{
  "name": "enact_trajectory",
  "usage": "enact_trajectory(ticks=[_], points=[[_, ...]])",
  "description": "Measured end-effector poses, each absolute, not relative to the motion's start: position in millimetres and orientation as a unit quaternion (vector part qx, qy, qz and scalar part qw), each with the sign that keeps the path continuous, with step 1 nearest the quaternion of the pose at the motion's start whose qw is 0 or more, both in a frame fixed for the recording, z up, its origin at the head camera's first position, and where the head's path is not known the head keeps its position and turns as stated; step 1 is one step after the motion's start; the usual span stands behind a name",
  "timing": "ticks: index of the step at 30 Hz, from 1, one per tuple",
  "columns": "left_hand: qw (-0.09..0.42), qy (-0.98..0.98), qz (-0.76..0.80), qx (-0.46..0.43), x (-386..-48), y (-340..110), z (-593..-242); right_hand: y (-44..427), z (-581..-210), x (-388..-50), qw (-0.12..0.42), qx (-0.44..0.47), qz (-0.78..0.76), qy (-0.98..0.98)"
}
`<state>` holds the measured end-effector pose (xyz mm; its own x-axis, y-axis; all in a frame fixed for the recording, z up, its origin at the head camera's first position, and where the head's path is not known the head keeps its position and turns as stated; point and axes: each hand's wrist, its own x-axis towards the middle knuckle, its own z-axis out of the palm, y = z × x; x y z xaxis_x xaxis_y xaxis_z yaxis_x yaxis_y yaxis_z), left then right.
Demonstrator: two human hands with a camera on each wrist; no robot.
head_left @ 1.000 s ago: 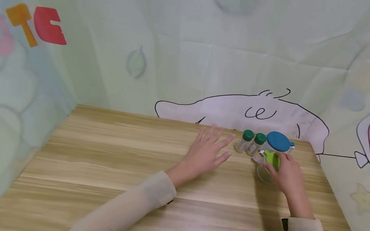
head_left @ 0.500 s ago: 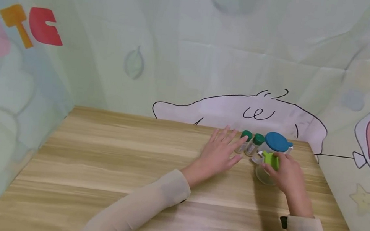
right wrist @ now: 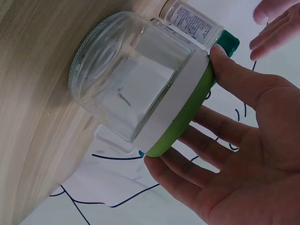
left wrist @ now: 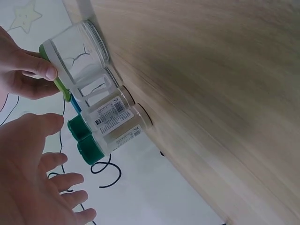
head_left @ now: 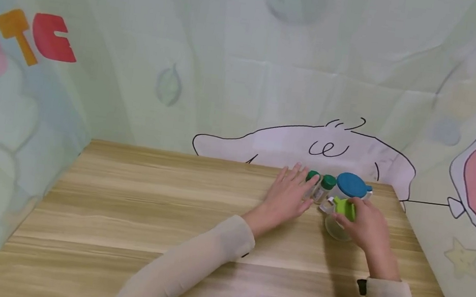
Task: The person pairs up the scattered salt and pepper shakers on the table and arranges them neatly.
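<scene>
In the head view the right hand (head_left: pixel 368 226) grips the green lid (head_left: pixel 345 208) of a clear jar (head_left: pixel 337 228) standing on the table. The right wrist view shows thumb and fingers around that lid's rim (right wrist: pixel 180 117); the jar looks empty. Just left of it stand two small bottles with green caps (head_left: pixel 328 182), side by side. The left hand (head_left: pixel 284 197) is spread beside the left bottle, partly covering it in the head view. In the left wrist view a gap shows between the left hand (left wrist: pixel 33 173) and the caps (left wrist: pixel 90 149).
A container with a blue lid (head_left: pixel 351 184) stands behind the green-lidded jar, near the back right corner of the wooden table (head_left: pixel 146 206). Printed cloth (head_left: pixel 228 83) hangs along the back and both sides.
The left hand has moved right, from beside the small bottles to right up by the left one. The right hand has kept its grip on the green lid. The head view has shifted slightly.
</scene>
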<state>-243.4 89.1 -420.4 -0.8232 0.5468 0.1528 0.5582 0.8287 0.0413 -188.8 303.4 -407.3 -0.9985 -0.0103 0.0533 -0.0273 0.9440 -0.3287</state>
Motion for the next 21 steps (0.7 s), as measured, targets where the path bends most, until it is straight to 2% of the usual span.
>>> enact_trajectory(ticks=[14,21], points=[[0.099,-0.950,-0.055,-0.290,-255,105,-429,301,-408,-193,0.019,0.011,0.176,-0.984],[0.098,-0.952,-0.095,-0.273,-265,116,-432,306,-406,-192,0.018,0.005,0.179,-0.984]])
